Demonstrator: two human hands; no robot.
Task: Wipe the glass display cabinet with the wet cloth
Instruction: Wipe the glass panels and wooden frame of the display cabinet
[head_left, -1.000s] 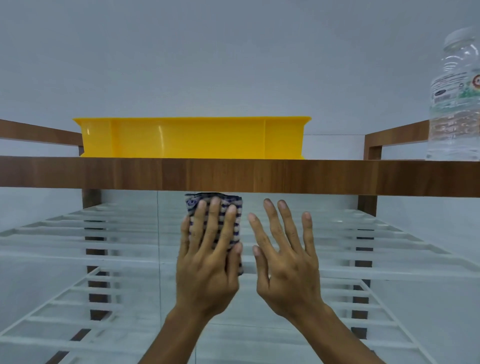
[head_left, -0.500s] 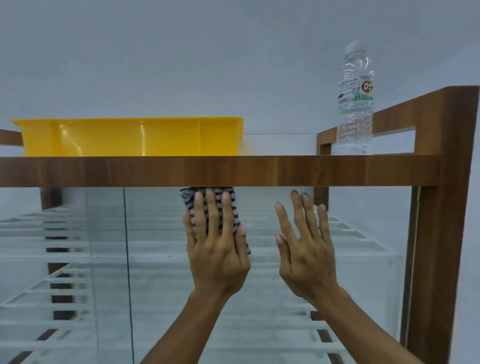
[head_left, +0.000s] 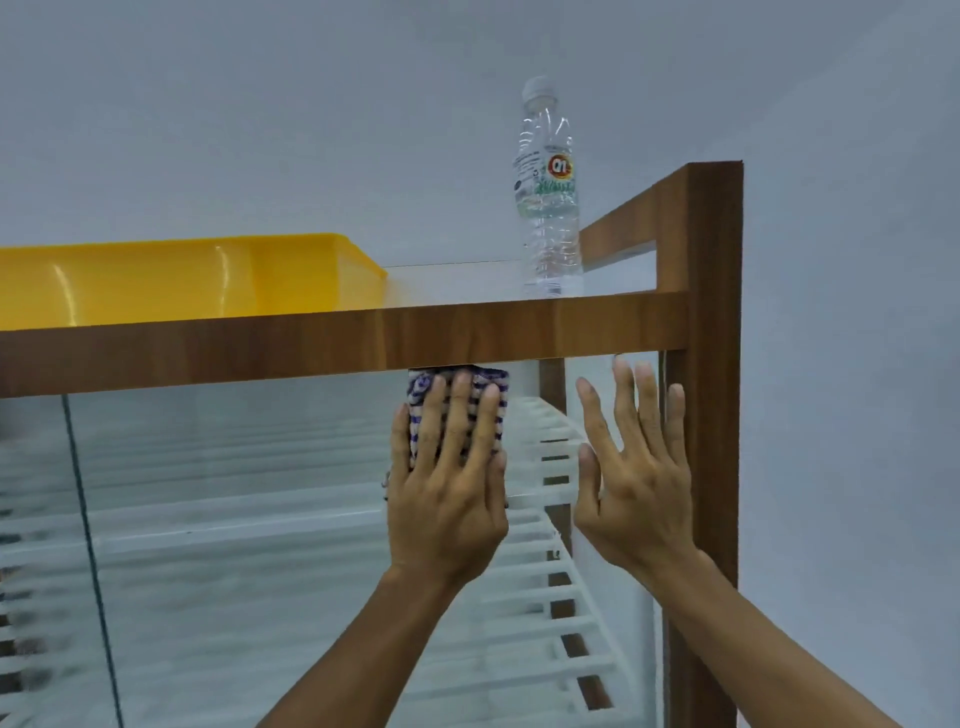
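The display cabinet has a glass front (head_left: 234, 519) set in a brown wooden frame (head_left: 311, 345), with white slatted shelves behind the glass. My left hand (head_left: 447, 483) lies flat on a folded blue-and-white striped cloth (head_left: 457, 387) and presses it against the glass, right under the top wooden rail. Only the cloth's top and edges show around my fingers. My right hand (head_left: 634, 483) is flat on the glass with fingers spread, beside the right wooden post (head_left: 714, 415), holding nothing.
On the cabinet's top stand a yellow plastic tray (head_left: 182, 280) at the left and a clear water bottle (head_left: 548, 192) near the right corner. A dark vertical seam (head_left: 88, 545) divides the glass panes at the left. A plain grey wall is behind.
Both hands have slid right along the glass under the top rail, the left taking the cloth with it. The view has turned right, so the right post and bottle are nearer the middle.
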